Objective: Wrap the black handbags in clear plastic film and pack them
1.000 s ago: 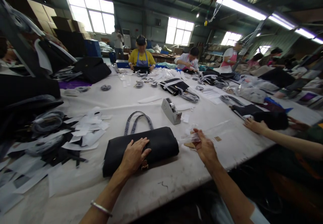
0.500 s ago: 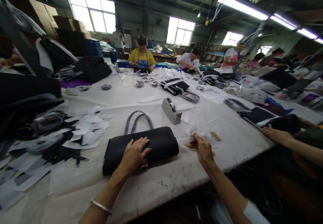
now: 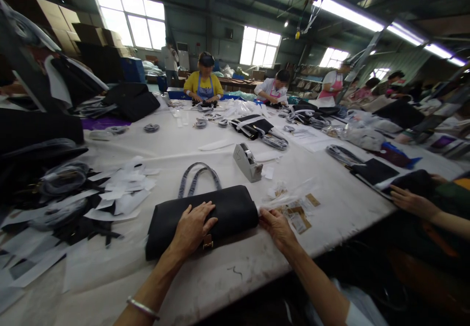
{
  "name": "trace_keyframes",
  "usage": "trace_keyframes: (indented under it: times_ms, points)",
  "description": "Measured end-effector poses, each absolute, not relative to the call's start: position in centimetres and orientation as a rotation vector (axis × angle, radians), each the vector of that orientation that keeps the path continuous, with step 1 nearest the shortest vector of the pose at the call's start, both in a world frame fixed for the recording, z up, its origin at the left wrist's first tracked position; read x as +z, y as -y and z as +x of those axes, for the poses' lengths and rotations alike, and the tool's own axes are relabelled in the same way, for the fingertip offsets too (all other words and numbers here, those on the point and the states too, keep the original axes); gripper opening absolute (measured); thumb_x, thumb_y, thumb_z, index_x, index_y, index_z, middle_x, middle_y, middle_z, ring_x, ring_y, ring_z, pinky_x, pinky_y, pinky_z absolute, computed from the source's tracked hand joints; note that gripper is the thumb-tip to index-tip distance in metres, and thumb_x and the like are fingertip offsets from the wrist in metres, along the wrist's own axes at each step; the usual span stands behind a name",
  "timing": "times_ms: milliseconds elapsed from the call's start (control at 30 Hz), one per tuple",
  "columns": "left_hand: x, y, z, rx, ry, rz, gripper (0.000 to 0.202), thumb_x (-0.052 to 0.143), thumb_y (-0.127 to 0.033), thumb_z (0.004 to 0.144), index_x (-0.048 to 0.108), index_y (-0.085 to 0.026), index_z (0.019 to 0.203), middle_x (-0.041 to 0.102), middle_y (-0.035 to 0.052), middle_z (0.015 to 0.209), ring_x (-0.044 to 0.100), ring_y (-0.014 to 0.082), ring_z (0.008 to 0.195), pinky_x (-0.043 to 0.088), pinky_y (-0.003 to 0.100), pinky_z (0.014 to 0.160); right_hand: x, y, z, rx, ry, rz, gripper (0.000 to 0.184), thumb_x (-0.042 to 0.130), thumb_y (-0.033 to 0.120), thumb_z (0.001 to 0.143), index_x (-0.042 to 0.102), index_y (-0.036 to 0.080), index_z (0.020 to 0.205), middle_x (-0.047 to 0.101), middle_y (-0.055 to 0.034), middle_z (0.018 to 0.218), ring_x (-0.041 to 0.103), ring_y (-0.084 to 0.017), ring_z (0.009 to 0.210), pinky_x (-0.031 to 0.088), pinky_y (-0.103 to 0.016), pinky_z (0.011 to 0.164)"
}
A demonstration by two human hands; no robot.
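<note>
I am pressing my left hand [image 3: 193, 228], open and flat, on the black bag [image 3: 231, 206] lying by the tabletop's [image 3: 220, 277] near edge, while my right hand [image 3: 278, 226], fingers loosely spread and holding nothing, is resting at the bag's right end beside small packets [image 3: 298, 217].

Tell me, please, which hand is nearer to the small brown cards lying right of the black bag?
The right. The right hand lies just beside the brown cards, at the end of the black bag; the left hand rests flat on that bag, farther off.
</note>
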State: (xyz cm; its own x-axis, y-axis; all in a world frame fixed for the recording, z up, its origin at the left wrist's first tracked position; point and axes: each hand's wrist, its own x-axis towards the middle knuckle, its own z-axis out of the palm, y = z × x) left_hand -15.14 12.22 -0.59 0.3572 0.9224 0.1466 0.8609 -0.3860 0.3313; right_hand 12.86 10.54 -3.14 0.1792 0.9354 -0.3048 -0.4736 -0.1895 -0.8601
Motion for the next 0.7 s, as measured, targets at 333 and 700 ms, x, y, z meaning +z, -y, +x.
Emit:
trace_keyframes:
  times_ms: [333,700]
  points:
    - [-1.4,-12.7,-15.5,0.423,-1.627,2.411,0.038,0.053,-0.028,0.092,0.059,-0.026,0.129,0.055,0.0052,0.139,0.05,0.0255,0.13,0.035,0.053,0.111,-2.8,-11.5,12.8,1.192,0.409,-1.071,0.037,0.086,0.038,0.056,0.062,0.018,0.076,0.067,0.0033,0.069,0.062,-0.014,0.064,0.051,-0.025,0.062]
    - [-2.1,-12.8,-15.7,0.512,-1.615,2.469,0.037,0.054,-0.029,0.091,0.06,-0.028,0.128,0.057,0.0053,0.137,0.053,0.0269,0.128,0.038,0.055,0.109,-2.4,-12.2,15.2,1.048,0.386,-0.959,0.045,0.09,0.034,0.054,0.065,0.024,0.089,0.072,0.0033,0.08,0.067,-0.018,0.074,0.056,-0.027,0.061]
